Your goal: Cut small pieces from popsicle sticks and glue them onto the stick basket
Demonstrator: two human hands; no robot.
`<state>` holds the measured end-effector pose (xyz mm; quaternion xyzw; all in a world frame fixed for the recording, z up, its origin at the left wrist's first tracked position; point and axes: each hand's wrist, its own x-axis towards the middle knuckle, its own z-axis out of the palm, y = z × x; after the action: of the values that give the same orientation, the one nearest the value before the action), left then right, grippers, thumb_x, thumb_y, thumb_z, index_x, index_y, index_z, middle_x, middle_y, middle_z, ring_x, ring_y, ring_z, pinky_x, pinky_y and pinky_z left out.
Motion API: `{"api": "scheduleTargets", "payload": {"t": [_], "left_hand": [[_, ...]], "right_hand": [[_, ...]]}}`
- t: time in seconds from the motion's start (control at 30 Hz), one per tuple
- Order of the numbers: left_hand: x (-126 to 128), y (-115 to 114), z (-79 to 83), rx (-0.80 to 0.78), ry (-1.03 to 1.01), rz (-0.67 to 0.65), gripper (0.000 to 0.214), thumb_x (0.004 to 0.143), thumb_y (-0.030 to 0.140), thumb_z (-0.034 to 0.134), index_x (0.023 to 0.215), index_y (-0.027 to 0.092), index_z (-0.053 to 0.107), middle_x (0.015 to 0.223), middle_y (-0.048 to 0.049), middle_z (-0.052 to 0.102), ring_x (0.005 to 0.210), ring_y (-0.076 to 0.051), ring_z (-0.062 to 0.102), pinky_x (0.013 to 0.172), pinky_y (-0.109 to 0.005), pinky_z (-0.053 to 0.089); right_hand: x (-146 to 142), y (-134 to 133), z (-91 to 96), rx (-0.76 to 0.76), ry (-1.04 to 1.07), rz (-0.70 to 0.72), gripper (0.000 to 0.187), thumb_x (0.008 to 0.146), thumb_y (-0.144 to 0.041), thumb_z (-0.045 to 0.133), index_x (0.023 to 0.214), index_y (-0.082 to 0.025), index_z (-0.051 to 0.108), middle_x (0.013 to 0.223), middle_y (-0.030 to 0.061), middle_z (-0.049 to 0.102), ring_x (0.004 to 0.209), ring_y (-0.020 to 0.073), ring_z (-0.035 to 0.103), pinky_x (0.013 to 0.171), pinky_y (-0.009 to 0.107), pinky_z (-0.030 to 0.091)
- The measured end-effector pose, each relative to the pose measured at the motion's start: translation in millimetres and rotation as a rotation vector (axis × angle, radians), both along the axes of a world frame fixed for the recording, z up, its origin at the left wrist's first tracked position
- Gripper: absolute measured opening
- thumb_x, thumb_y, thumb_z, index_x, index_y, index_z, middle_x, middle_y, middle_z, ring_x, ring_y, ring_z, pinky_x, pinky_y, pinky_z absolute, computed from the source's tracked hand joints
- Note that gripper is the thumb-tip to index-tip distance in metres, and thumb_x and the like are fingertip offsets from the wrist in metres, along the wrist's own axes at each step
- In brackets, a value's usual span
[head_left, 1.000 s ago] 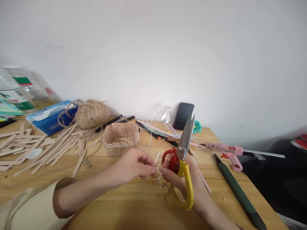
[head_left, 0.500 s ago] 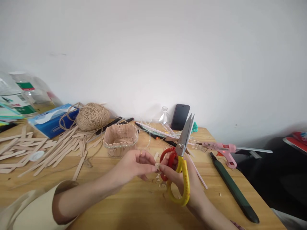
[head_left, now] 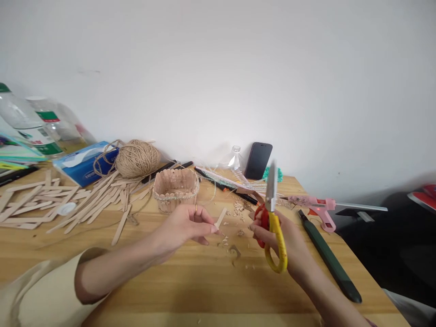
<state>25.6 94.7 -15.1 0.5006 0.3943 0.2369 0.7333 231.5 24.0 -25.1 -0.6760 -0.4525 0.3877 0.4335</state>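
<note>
My left hand (head_left: 189, 228) is pinched, thumb against forefinger, on a small pale wooden piece (head_left: 216, 226), mostly hidden by the fingertips. Just beyond these fingertips shows a short craft stick (head_left: 221, 217); whether it touches them I cannot tell. My right hand (head_left: 289, 236) holds scissors (head_left: 279, 240) with one red and one yellow handle, blades together and pointing up. Small wood chips (head_left: 238, 207) lie scattered between and beyond the hands. Behind my left hand stands a little basket (head_left: 175, 190) made of craft sticks, with a glittery cord around it.
Loose craft sticks (head_left: 98, 200), a twine ball (head_left: 137, 159) and a blue tissue pack (head_left: 86, 163) fill the left side. A phone (head_left: 259, 161) leans on the wall. At right lie a pink glue gun (head_left: 315, 205) and a dark green long tool (head_left: 329, 256).
My right hand has moved right, away from my left, carrying the scissors, which have turned more upright. The left hand keeps its pinch. The whole view has shifted slightly.
</note>
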Motion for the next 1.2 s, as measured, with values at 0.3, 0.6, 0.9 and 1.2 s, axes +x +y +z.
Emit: {"api": "scheduleTargets", "payload": {"t": [0.3, 0.6, 0.9, 1.2], "left_hand": [[-3, -4, 5.0, -0.034, -0.025, 0.005, 0.017, 0.057, 0.025, 0.076, 0.062, 0.015, 0.063, 0.067, -0.0030, 0.070, 0.068, -0.016, 0.061, 0.055, -0.025, 0.048], [-12, -12, 20.7, 0.067, -0.072, 0.044, 0.008, 0.061, 0.020, 0.071, 0.063, 0.015, 0.067, 0.065, -0.0017, 0.070, 0.066, -0.014, 0.062, 0.053, -0.022, 0.048], [-14, -22, 33.8, 0.144, -0.056, 0.036, 0.006, 0.061, 0.021, 0.069, 0.062, 0.015, 0.067, 0.063, -0.0007, 0.069, 0.061, -0.012, 0.057, 0.052, -0.022, 0.048], [-14, -27, 36.3, 0.137, -0.056, 0.052, 0.003, 0.062, 0.018, 0.068, 0.061, 0.015, 0.067, 0.062, 0.0000, 0.068, 0.061, -0.012, 0.060, 0.055, -0.022, 0.048]], "right_hand": [[15, 2, -13.5, -0.141, -0.259, 0.032, 0.024, 0.061, -0.026, 0.069, 0.060, -0.021, 0.045, 0.052, -0.0068, 0.043, 0.049, 0.0122, 0.039, 0.046, 0.024, 0.028], [-16, -45, 12.5, -0.093, -0.139, 0.357, 0.041, 0.072, -0.061, 0.057, 0.078, -0.022, 0.049, 0.067, -0.0037, 0.041, 0.059, 0.0143, 0.039, 0.053, 0.026, 0.035], [-26, -58, -8.6, -0.070, -0.069, 0.394, 0.051, 0.069, -0.073, 0.053, 0.073, -0.023, 0.047, 0.062, -0.0045, 0.037, 0.055, 0.0127, 0.032, 0.049, 0.024, 0.027], [-34, -62, 5.0, -0.075, -0.176, 0.440, 0.061, 0.069, -0.082, 0.037, 0.075, -0.022, 0.039, 0.067, -0.0042, 0.032, 0.056, 0.0121, 0.027, 0.048, 0.024, 0.024]]}}
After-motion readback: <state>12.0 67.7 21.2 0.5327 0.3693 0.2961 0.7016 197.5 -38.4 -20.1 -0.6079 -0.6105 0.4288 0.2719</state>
